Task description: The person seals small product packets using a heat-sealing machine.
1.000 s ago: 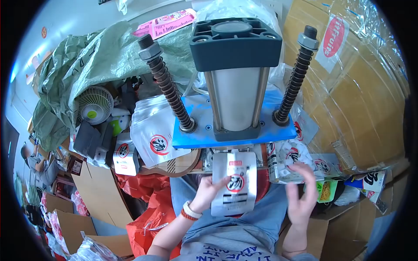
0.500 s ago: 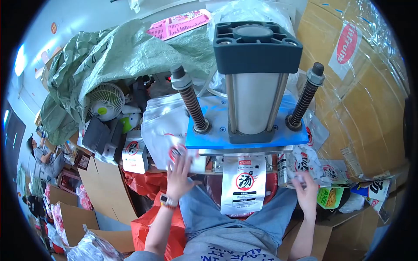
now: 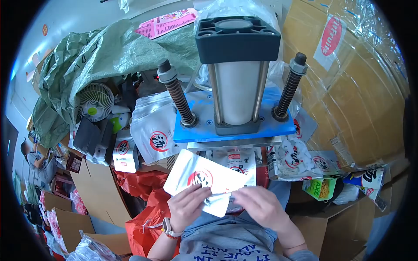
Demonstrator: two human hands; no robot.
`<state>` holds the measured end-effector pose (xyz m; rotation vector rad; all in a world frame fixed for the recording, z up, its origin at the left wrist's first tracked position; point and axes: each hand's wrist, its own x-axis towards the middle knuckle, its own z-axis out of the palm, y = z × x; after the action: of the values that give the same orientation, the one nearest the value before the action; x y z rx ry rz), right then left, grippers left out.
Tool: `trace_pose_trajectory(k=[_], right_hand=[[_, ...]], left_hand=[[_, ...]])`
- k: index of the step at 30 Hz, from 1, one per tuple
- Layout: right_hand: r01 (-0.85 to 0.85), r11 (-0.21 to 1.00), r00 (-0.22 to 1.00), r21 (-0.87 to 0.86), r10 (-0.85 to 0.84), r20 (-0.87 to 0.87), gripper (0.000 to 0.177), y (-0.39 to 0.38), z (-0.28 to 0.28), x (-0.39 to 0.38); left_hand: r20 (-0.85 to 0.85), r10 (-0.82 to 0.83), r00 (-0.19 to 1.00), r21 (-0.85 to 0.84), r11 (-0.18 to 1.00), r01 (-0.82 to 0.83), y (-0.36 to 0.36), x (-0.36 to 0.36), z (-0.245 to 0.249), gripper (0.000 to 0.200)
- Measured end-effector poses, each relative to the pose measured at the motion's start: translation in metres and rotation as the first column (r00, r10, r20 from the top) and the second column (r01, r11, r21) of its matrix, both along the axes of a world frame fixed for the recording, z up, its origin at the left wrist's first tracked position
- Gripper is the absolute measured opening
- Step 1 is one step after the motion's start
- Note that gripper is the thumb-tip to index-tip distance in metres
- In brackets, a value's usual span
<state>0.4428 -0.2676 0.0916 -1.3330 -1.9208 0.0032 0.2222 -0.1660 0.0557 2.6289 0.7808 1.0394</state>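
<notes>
My left hand (image 3: 188,207), with a watch on the wrist, is closed on a silver-white pouch (image 3: 185,167) with a red ring and black character. The pouch is tilted and creased over near its lower edge. At its right side, the fingers of my right hand (image 3: 261,208) are pinched at the pouch's edge, slightly blurred. Behind it, a second printed pouch (image 3: 247,160) lies under the blue plate (image 3: 226,138) of a press (image 3: 237,91), partly hidden. Left of the press lies a fanned stack of such pouches (image 3: 146,126).
Crumpled printed pouches (image 3: 289,158) lie right of the press, near a green AXE packet (image 3: 319,189). A large cardboard box (image 3: 344,104) stands on the right. Red bags (image 3: 148,222) and a fan (image 3: 95,102) are on the left. Another person (image 3: 39,163) is at far left.
My left hand has taken a pouch from the stack and brought it in front of me. My right hand has come from the crumpled pouches to its edge. The view has shifted slightly.
</notes>
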Motion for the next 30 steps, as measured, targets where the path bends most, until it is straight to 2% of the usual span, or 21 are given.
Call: trace_pose_trajectory(k=[1, 2, 4, 6, 8, 10, 11, 13, 14, 16, 17, 19, 20, 21, 22, 23, 24, 26, 27, 29, 30], right_hand=[[-0.055, 0.998, 0.998, 0.013, 0.054, 0.039, 0.029, -0.003, 0.009, 0.000], [-0.099, 0.994, 0.994, 0.052, 0.101, -0.036, 0.031, -0.007, 0.008, -0.002], [-0.167, 0.983, 0.960, 0.077, 0.180, -0.216, 0.032, -0.011, 0.017, -0.001], [-0.078, 0.997, 0.948, -0.019, 0.069, -0.310, 0.038, -0.008, 0.005, 0.004], [0.072, 0.975, 0.954, -0.212, -0.129, -0.269, 0.046, 0.003, -0.004, 0.010], [0.292, 0.942, 0.893, -0.166, -0.331, -0.305, 0.056, 0.007, -0.013, 0.011], [0.280, 0.953, 0.893, -0.118, -0.304, -0.332, 0.056, 0.001, -0.009, 0.019], [0.163, 0.981, 0.833, -0.103, -0.193, -0.519, 0.041, -0.021, 0.011, 0.033], [0.111, 0.993, 0.753, -0.044, -0.112, -0.648, 0.026, -0.027, 0.019, 0.033], [0.013, 0.988, 0.603, 0.155, 0.115, -0.789, 0.015, -0.027, 0.038, 0.029], [-0.116, 0.956, 0.428, 0.268, 0.291, -0.856, 0.014, -0.027, 0.048, 0.026], [-0.400, 0.811, 0.109, 0.426, 0.504, -0.857, 0.012, -0.024, 0.080, 0.027], [-0.343, 0.841, 0.130, 0.419, 0.484, -0.865, 0.012, -0.039, 0.072, 0.030], [-0.273, 0.871, 0.147, 0.408, 0.456, -0.877, 0.012, -0.090, 0.053, 0.047], [-0.207, 0.895, 0.160, 0.395, 0.429, -0.889, 0.011, -0.102, 0.051, 0.051], [-0.152, 0.909, 0.173, 0.387, 0.410, -0.895, 0.011, -0.003, 0.087, 0.056], [-0.111, 0.917, 0.179, 0.383, 0.398, -0.900, 0.010, -0.033, 0.075, 0.052], [-0.092, 0.917, 0.174, 0.387, 0.398, -0.901, 0.010, 0.004, 0.084, 0.045], [-0.104, 0.913, 0.162, 0.393, 0.406, -0.900, 0.010, 0.001, 0.084, 0.048], [-0.120, 0.907, 0.142, 0.404, 0.418, -0.897, 0.009, -0.007, 0.084, 0.057], [-0.127, 0.904, 0.133, 0.407, 0.422, -0.897, 0.009, -0.016, 0.081, 0.064]], left_hand=[[-0.004, -0.055, 0.998, 0.001, 0.998, 0.055, -0.003, 0.000, 0.005, 0.043], [0.004, -0.152, 0.988, -0.026, 0.988, 0.153, 0.000, -0.004, 0.005, 0.037], [0.097, -0.332, 0.938, -0.337, 0.876, 0.345, 0.000, -0.005, 0.016, 0.038], [0.175, -0.355, 0.918, -0.502, 0.770, 0.394, -0.001, 0.007, 0.004, 0.025], [0.233, -0.252, 0.939, -0.704, 0.623, 0.341, 0.000, 0.021, -0.043, 0.018], [0.271, -0.065, 0.960, -0.888, 0.367, 0.276, 0.003, 0.033, -0.075, 0.021], [0.166, 0.011, 0.986, -0.967, 0.200, 0.160, 0.011, 0.041, -0.066, 0.024], [0.335, 0.247, 0.909, -0.942, 0.078, 0.326, 0.020, 0.059, -0.070, 0.025], [0.326, 0.275, 0.904, -0.939, -0.015, 0.343, 0.029, 0.063, -0.064, 0.026], [0.308, 0.334, 0.891, -0.936, -0.063, 0.347, 0.044, 0.072, -0.071, 0.023], [0.312, 0.364, 0.877, -0.931, -0.064, 0.358, 0.050, 0.077, -0.077, 0.020], [0.291, 0.403, 0.868, -0.944, -0.029, 0.330, 0.050, 0.078, -0.079, 0.016], [0.292, 0.398, 0.870, -0.950, 0.015, 0.312, 0.050, 0.078, -0.081, 0.015], [0.300, 0.362, 0.883, -0.952, 0.049, 0.303, 0.050, 0.077, -0.080, 0.015], [0.289, 0.363, 0.886, -0.952, 0.013, 0.306, 0.050, 0.078, -0.077, 0.017], [0.333, 0.363, 0.870, -0.927, -0.043, 0.373, 0.050, 0.080, -0.074, 0.020], [0.336, 0.336, 0.880, -0.923, -0.070, 0.379, 0.052, 0.078, -0.070, 0.022], [0.291, 0.307, 0.906, -0.948, -0.032, 0.315, 0.065, 0.065, -0.086, 0.023], [0.259, 0.225, 0.939, -0.966, 0.062, 0.252, 0.074, 0.053, -0.085, 0.025], [0.260, 0.347, 0.901, -0.952, 0.251, 0.177, 0.094, 0.037, -0.087, 0.026], [0.306, 0.455, 0.836, -0.902, 0.420, 0.101, 0.102, 0.040, -0.079, 0.026]])
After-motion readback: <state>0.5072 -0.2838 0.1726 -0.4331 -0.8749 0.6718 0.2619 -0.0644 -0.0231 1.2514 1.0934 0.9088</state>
